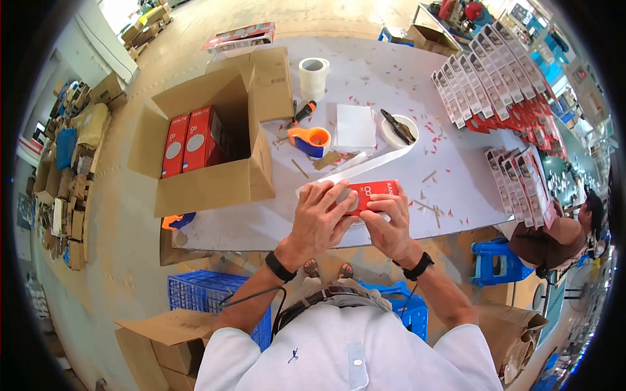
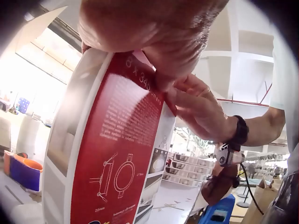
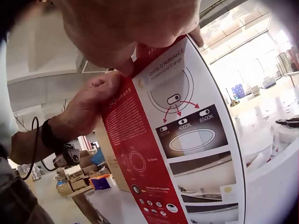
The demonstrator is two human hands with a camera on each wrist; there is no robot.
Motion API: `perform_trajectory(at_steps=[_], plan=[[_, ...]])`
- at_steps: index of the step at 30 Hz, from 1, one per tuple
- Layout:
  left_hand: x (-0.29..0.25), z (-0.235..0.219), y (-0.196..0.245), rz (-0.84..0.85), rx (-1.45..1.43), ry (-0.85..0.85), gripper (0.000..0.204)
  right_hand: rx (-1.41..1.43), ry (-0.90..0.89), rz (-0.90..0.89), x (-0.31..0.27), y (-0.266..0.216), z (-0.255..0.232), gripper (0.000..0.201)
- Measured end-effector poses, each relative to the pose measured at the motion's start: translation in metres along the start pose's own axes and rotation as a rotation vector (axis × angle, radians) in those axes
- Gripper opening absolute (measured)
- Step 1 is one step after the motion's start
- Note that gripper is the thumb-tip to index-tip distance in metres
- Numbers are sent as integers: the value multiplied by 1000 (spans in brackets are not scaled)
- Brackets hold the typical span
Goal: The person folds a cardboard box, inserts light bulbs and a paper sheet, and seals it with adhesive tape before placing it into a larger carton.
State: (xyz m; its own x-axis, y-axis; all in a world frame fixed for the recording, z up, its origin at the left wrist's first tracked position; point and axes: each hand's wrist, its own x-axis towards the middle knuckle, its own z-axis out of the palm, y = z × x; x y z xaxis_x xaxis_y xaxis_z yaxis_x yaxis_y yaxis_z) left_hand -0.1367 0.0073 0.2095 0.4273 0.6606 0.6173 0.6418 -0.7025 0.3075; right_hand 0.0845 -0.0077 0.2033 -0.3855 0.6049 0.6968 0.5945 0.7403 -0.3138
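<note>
A red and white printed box (image 1: 373, 190) is held at the table's near edge between both hands. The left hand (image 1: 319, 212) grips its left part, fingers over the top; the right hand (image 1: 389, 225) pinches its right end. In the left wrist view the box (image 2: 117, 140) stands on end before the camera, the left hand (image 2: 149, 32) across its top and the right hand (image 2: 201, 109) at its edge. The right wrist view shows a printed side of the box (image 3: 187, 116), the right hand (image 3: 126, 32) above and the left hand (image 3: 88, 105) alongside.
An open carton (image 1: 215, 186) with two red boxes (image 1: 199, 140) stands left. Behind the hands are a tape dispenser (image 1: 310, 140), a cutter (image 1: 304, 113), white papers (image 1: 355, 127), tape rolls (image 1: 313, 81) and pliers (image 1: 398, 127). Stacked packages (image 1: 495, 78) and a seated person (image 1: 554, 241) are right.
</note>
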Motion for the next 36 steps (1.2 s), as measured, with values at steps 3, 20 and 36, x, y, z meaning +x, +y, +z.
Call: perform_trajectory(at_steps=[3, 20, 36], plan=[[-1, -3, 1, -2, -9, -20, 55, -14, -17, -29, 1, 1, -4, 35], [9, -14, 11, -36, -58, -88, 48, 163, -407, 294, 28, 15, -21, 76], [-20, -102, 7, -286, 218, -119, 51, 280, -107, 957, -107, 48, -35, 34]])
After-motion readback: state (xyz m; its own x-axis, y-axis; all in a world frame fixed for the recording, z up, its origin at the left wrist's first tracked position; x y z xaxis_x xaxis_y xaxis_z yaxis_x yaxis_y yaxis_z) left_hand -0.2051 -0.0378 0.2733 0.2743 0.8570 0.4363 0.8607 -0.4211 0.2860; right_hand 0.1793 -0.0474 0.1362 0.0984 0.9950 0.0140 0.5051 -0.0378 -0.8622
